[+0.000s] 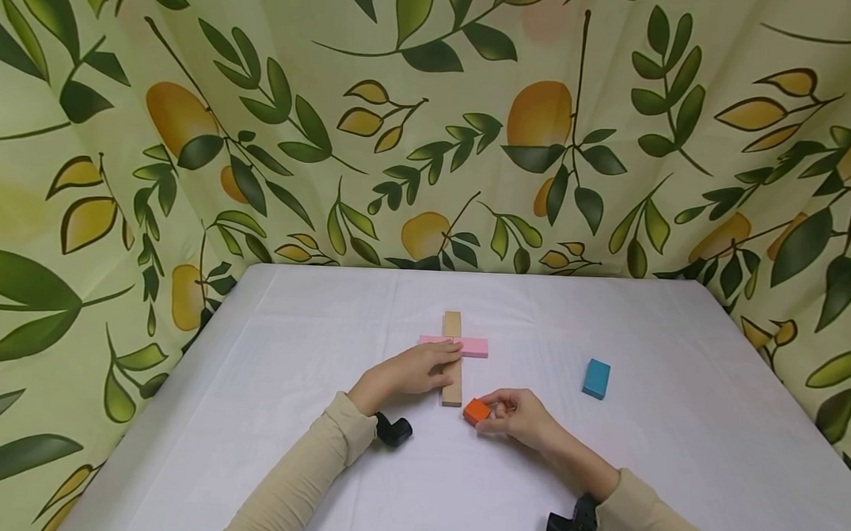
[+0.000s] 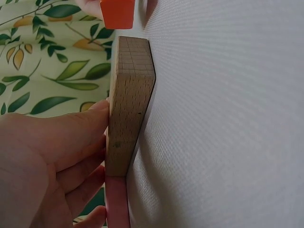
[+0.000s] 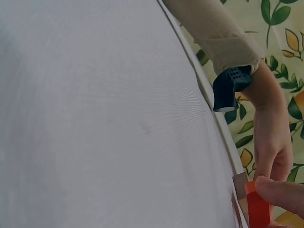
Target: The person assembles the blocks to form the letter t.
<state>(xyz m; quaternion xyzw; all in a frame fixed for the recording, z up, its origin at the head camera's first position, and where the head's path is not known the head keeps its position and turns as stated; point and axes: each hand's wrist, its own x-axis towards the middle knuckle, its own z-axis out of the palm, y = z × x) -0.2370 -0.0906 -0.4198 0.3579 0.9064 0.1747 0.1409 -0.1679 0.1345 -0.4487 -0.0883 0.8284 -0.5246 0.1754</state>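
Observation:
Wooden blocks lie in a cross on the white table: a plain wood block point(image 1: 452, 392) nearest me, another plain one point(image 1: 452, 322) at the far end, and pink blocks point(image 1: 475, 348) across the middle. My left hand point(image 1: 410, 369) rests over the cross from the left, its fingertips on the near plain block and the pink part. In the left wrist view the near block's end point(image 2: 135, 57) meets a pink block point(image 2: 117, 199). My right hand point(image 1: 524, 418) pinches an orange block point(image 1: 476, 412) between thumb and fingers, just right of the near block's end.
A blue block point(image 1: 596, 379) lies by itself to the right of the cross. A white cloth point(image 1: 309, 316) covers the table, and a leaf-and-fruit patterned curtain point(image 1: 431, 139) hangs behind and at the sides. Black wrist cameras point(image 1: 573, 525) sit near both cuffs.

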